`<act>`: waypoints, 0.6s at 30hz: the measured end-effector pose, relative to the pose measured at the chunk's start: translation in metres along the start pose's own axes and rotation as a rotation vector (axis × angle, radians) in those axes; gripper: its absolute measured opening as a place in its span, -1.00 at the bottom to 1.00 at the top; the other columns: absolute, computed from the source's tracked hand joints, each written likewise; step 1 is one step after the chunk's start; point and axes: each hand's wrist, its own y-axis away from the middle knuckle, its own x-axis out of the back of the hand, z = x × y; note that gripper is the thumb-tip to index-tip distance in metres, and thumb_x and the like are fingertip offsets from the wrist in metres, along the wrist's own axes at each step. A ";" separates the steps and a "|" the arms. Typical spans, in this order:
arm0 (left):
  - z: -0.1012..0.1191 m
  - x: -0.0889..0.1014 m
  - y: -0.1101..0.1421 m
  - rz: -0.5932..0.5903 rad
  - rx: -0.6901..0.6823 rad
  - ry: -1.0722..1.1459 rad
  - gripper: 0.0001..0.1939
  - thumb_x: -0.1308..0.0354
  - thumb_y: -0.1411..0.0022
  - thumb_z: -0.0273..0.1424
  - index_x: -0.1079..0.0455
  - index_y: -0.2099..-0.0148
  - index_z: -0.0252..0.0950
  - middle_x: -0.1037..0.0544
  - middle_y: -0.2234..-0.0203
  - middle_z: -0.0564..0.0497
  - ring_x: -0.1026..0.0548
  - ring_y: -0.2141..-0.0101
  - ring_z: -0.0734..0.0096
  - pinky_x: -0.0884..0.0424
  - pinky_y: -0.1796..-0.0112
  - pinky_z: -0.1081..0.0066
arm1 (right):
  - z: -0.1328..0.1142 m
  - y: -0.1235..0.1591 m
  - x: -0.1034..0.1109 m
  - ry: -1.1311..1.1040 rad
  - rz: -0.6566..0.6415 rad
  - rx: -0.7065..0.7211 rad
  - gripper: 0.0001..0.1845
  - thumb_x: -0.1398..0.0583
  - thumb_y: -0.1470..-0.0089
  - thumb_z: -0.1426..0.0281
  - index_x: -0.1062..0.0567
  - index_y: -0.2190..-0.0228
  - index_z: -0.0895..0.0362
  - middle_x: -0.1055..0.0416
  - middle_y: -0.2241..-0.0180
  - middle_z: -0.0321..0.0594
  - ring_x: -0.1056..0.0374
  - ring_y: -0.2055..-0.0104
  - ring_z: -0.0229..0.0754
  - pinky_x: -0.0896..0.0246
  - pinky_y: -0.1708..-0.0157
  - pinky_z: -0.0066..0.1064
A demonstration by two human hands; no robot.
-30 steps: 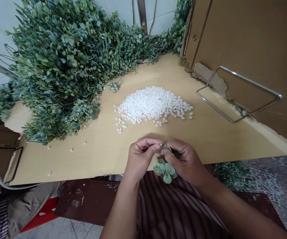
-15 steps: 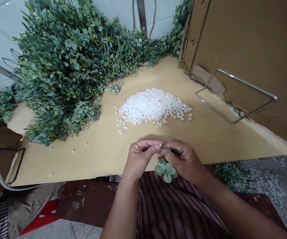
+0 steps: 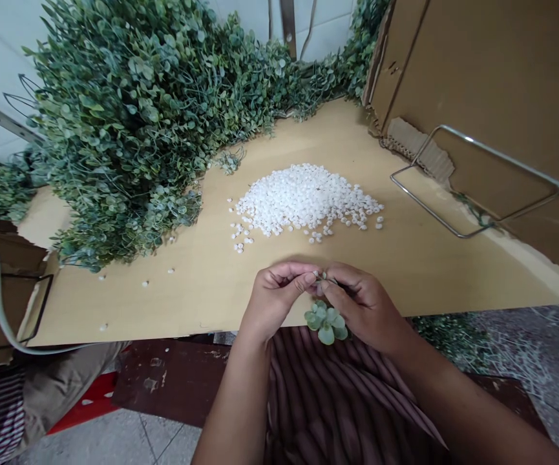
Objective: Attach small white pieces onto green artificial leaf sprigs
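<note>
My left hand (image 3: 276, 294) and my right hand (image 3: 361, 307) meet over the near edge of the wooden table (image 3: 201, 284). Both are closed in a pinch at the top of a small green leaf sprig (image 3: 326, 321), whose round leaves hang below my fingers. What my left fingertips pinch at the stem end is too small to make out. A heap of small white pieces (image 3: 305, 200) lies on the table just beyond my hands.
A big pile of green artificial foliage (image 3: 134, 110) fills the left and back of the table. A cardboard box (image 3: 492, 84) with a metal wire frame (image 3: 477, 187) stands at the right. Loose white pieces (image 3: 146, 283) are scattered at left. Another person's leg (image 3: 61, 381) shows lower left.
My hands stay pinched together on the sprig, almost unmoved. The view has shifted slightly, so the table and hands sit a little higher and to the right.
</note>
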 end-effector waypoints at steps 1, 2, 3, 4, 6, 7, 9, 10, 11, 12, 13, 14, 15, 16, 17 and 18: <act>-0.001 0.000 0.000 0.000 0.003 0.008 -0.75 -0.45 0.21 -0.30 -0.56 0.45 -0.33 -0.55 0.61 0.03 -0.46 0.56 0.57 -0.43 0.45 0.56 | 0.000 0.000 0.000 -0.011 -0.006 0.000 -0.63 0.02 -0.07 0.25 -0.25 0.63 0.23 -0.26 0.57 -0.28 -0.18 0.47 -0.47 -0.09 0.44 -0.65; -0.001 0.001 -0.001 0.001 0.005 0.013 -0.74 -0.45 0.21 -0.30 -0.56 0.44 -0.34 -0.55 0.62 0.03 -0.46 0.56 0.57 -0.44 0.45 0.55 | 0.000 0.000 0.000 -0.020 -0.006 -0.001 -0.62 0.02 -0.08 0.24 -0.24 0.63 0.23 -0.28 0.55 -0.27 -0.20 0.45 -0.46 -0.10 0.42 -0.64; -0.002 0.001 -0.001 0.003 0.007 0.014 -0.74 -0.45 0.21 -0.30 -0.56 0.45 -0.34 -0.54 0.62 0.03 -0.46 0.56 0.57 -0.44 0.45 0.55 | 0.001 -0.001 0.000 -0.024 -0.001 -0.004 -0.61 0.03 -0.08 0.23 -0.23 0.63 0.23 -0.28 0.55 -0.27 -0.20 0.45 -0.46 -0.11 0.42 -0.64; -0.002 0.000 -0.001 0.004 0.009 0.013 -0.74 -0.45 0.21 -0.30 -0.56 0.45 -0.34 -0.54 0.63 0.03 -0.46 0.57 0.57 -0.44 0.45 0.55 | 0.001 -0.001 0.000 -0.022 0.008 -0.008 -0.61 0.03 -0.08 0.23 -0.22 0.64 0.22 -0.27 0.56 -0.27 -0.20 0.46 -0.46 -0.10 0.43 -0.64; -0.002 0.000 -0.001 0.001 0.008 0.005 -0.75 -0.45 0.21 -0.32 -0.56 0.45 -0.35 -0.53 0.63 0.04 -0.45 0.57 0.58 -0.43 0.46 0.56 | 0.001 -0.001 -0.001 -0.009 0.027 -0.015 -0.62 0.02 -0.06 0.24 -0.21 0.65 0.22 -0.25 0.57 -0.28 -0.18 0.48 -0.46 -0.10 0.44 -0.63; -0.002 -0.001 -0.001 0.000 0.003 0.001 -0.75 -0.45 0.21 -0.32 -0.56 0.46 -0.35 -0.53 0.63 0.04 -0.44 0.57 0.58 -0.42 0.47 0.56 | 0.002 -0.001 -0.001 0.001 0.037 -0.018 -0.62 0.02 -0.06 0.25 -0.21 0.66 0.22 -0.25 0.58 -0.28 -0.18 0.49 -0.46 -0.10 0.45 -0.63; -0.003 -0.002 -0.001 -0.001 -0.011 -0.006 -0.77 -0.44 0.20 -0.33 -0.56 0.46 -0.35 -0.53 0.62 0.04 -0.44 0.56 0.58 -0.41 0.46 0.56 | 0.001 -0.001 -0.002 0.020 0.056 -0.017 -0.63 0.02 -0.05 0.27 -0.19 0.67 0.22 -0.24 0.59 -0.28 -0.17 0.50 -0.47 -0.09 0.45 -0.64; -0.003 -0.002 -0.001 -0.002 -0.017 -0.010 -0.77 -0.44 0.20 -0.33 -0.56 0.46 -0.35 -0.52 0.62 0.04 -0.43 0.56 0.58 -0.40 0.47 0.56 | 0.001 -0.001 -0.002 0.027 0.064 -0.012 -0.64 0.01 -0.04 0.28 -0.20 0.67 0.23 -0.24 0.59 -0.28 -0.17 0.50 -0.47 -0.09 0.46 -0.65; -0.003 -0.003 -0.002 -0.004 -0.023 -0.014 -0.78 -0.44 0.19 -0.33 -0.56 0.46 -0.35 -0.52 0.62 0.04 -0.42 0.56 0.58 -0.39 0.47 0.56 | 0.001 -0.001 -0.002 0.033 0.072 -0.003 -0.64 0.01 -0.04 0.29 -0.20 0.67 0.23 -0.24 0.60 -0.28 -0.17 0.50 -0.47 -0.09 0.46 -0.65; -0.003 -0.004 -0.002 -0.005 -0.027 -0.019 -0.78 -0.43 0.19 -0.34 -0.56 0.46 -0.35 -0.51 0.63 0.05 -0.41 0.56 0.59 -0.38 0.48 0.56 | 0.001 -0.001 -0.002 0.039 0.080 0.005 -0.65 0.01 -0.04 0.30 -0.21 0.67 0.23 -0.24 0.60 -0.28 -0.17 0.50 -0.48 -0.08 0.46 -0.66; -0.003 -0.004 -0.002 -0.005 -0.033 -0.027 -0.79 -0.43 0.19 -0.34 -0.56 0.47 -0.35 -0.50 0.63 0.05 -0.41 0.57 0.59 -0.38 0.49 0.57 | 0.001 -0.001 -0.002 0.044 0.085 0.011 -0.66 0.02 -0.04 0.31 -0.23 0.67 0.23 -0.24 0.60 -0.28 -0.17 0.50 -0.48 -0.08 0.46 -0.66; -0.003 -0.005 -0.002 -0.005 -0.037 -0.035 -0.79 -0.43 0.19 -0.34 -0.56 0.47 -0.35 -0.50 0.63 0.05 -0.40 0.57 0.59 -0.37 0.49 0.57 | 0.001 -0.001 -0.002 0.050 0.088 0.015 -0.66 0.02 -0.04 0.31 -0.23 0.67 0.23 -0.25 0.60 -0.28 -0.18 0.50 -0.48 -0.09 0.46 -0.66; -0.003 -0.005 -0.003 -0.004 -0.038 -0.042 -0.79 -0.43 0.19 -0.34 -0.55 0.47 -0.35 -0.50 0.63 0.06 -0.40 0.57 0.59 -0.37 0.49 0.57 | 0.001 -0.001 -0.002 0.056 0.090 0.015 -0.66 0.02 -0.04 0.31 -0.24 0.66 0.23 -0.25 0.59 -0.28 -0.18 0.50 -0.48 -0.09 0.45 -0.66; -0.003 -0.005 -0.003 -0.005 -0.037 -0.047 -0.79 -0.43 0.19 -0.35 -0.55 0.47 -0.36 -0.50 0.63 0.06 -0.40 0.57 0.59 -0.36 0.48 0.57 | 0.002 -0.001 -0.002 0.060 0.090 0.013 -0.65 0.02 -0.05 0.30 -0.24 0.66 0.23 -0.26 0.59 -0.27 -0.19 0.49 -0.47 -0.10 0.44 -0.66; -0.002 -0.005 -0.003 -0.007 -0.033 -0.050 -0.79 -0.43 0.19 -0.35 -0.55 0.47 -0.36 -0.50 0.63 0.06 -0.40 0.56 0.59 -0.36 0.48 0.57 | 0.002 -0.001 -0.003 0.063 0.089 0.010 -0.65 0.02 -0.05 0.30 -0.25 0.65 0.23 -0.27 0.58 -0.27 -0.20 0.48 -0.47 -0.11 0.43 -0.65; -0.002 -0.004 -0.004 -0.012 -0.024 -0.052 -0.79 -0.43 0.19 -0.35 -0.55 0.47 -0.36 -0.50 0.63 0.06 -0.40 0.56 0.59 -0.36 0.48 0.57 | 0.002 -0.001 -0.003 0.066 0.088 0.009 -0.65 0.02 -0.05 0.29 -0.25 0.65 0.23 -0.27 0.58 -0.26 -0.20 0.48 -0.47 -0.11 0.42 -0.65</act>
